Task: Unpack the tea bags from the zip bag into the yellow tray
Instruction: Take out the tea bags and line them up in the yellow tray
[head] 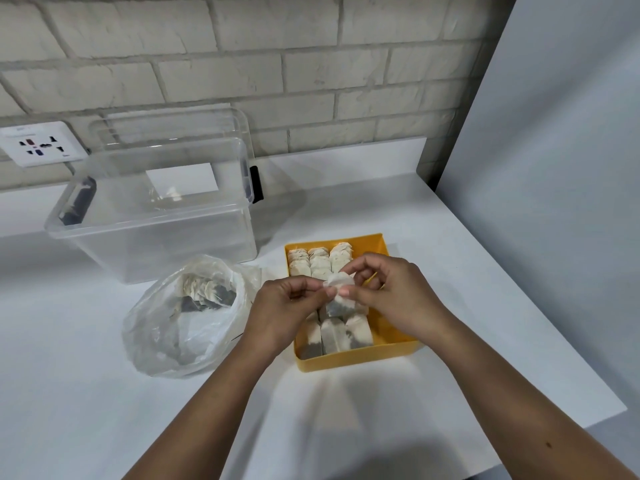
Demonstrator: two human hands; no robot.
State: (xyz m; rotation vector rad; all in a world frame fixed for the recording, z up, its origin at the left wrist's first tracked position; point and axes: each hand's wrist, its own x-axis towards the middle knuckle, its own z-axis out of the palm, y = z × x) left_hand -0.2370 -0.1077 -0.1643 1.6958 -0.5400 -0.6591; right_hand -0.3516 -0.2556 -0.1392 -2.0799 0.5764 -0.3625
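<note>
A yellow tray sits on the white table, holding rows of several tea bags at its far end and more at its near end. Above the tray's middle, both hands pinch one tea bag: my left hand holds its left edge, my right hand holds its upper right part. To the left lies the clear zip bag, open and crumpled, with several tea bags still visible inside.
A clear plastic storage box stands behind the zip bag, its lid leaning against the brick wall. A wall socket is at the far left. The table's right edge runs diagonally beside the tray.
</note>
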